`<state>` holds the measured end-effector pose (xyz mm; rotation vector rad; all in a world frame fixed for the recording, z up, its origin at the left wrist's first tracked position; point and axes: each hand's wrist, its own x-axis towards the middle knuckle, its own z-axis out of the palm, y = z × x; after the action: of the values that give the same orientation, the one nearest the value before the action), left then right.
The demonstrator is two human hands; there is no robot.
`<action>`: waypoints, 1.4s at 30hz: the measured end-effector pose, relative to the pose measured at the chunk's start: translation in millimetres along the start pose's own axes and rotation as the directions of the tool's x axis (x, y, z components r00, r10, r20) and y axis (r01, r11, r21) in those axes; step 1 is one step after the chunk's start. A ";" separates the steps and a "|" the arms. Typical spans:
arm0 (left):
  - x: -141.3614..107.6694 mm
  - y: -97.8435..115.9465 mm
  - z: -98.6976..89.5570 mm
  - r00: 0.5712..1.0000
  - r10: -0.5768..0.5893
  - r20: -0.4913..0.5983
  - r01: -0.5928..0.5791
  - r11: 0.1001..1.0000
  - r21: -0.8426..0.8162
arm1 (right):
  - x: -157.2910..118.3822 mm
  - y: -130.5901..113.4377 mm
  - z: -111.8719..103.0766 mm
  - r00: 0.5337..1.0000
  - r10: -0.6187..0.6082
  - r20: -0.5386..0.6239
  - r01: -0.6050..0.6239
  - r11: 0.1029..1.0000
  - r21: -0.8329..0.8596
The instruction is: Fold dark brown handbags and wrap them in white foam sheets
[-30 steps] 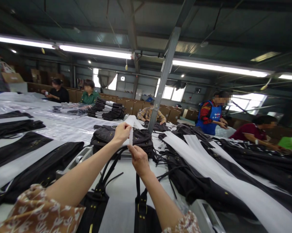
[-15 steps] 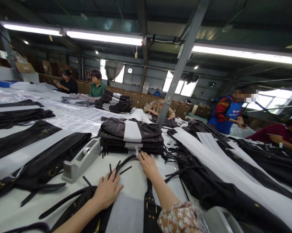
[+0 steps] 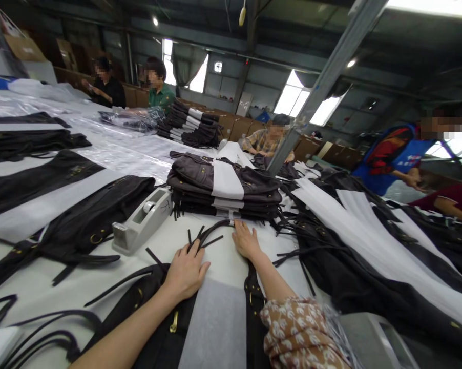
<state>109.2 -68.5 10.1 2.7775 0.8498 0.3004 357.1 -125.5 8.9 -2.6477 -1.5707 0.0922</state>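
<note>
In front of me lies a black bag (image 3: 164,323) with brass hardware and a wide white paper band (image 3: 217,323) down its middle. My left hand (image 3: 187,271) rests on the bag's upper edge, fingers laid out flat and thumb apart, fingertips at a curved black strap (image 3: 211,229). Farther out, my right hand (image 3: 247,242) lies on the table with its fingers stretched and spread. Its fingertips touch or nearly touch the strap's far end, where a small white wrap shows. Just beyond stands a stack of folded black bags (image 3: 188,177) with white bands.
A grey tape dispenser (image 3: 139,225) stands left of my hands; another (image 3: 377,338) is at lower right. Black bags (image 3: 62,215) lie left, more bags (image 3: 338,266) right. A metal post (image 3: 327,77) rises behind the stack. Several people work around the far side of the table.
The view has tilted down and shifted left, so the scene sits higher and farther right. Both hands stay at nearly the same places by the strap.
</note>
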 end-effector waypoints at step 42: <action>-154.6 -76.5 -193.1 0.976 -0.160 -0.148 0.016 0.729 -0.684 | -328.1 -21.0 -5.0 0.842 0.302 -0.446 -0.260 0.953 0.155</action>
<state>-106.1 -65.7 154.0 2.0267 0.7159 0.7213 182.2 -403.6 22.3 -2.5484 -0.9977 -0.4233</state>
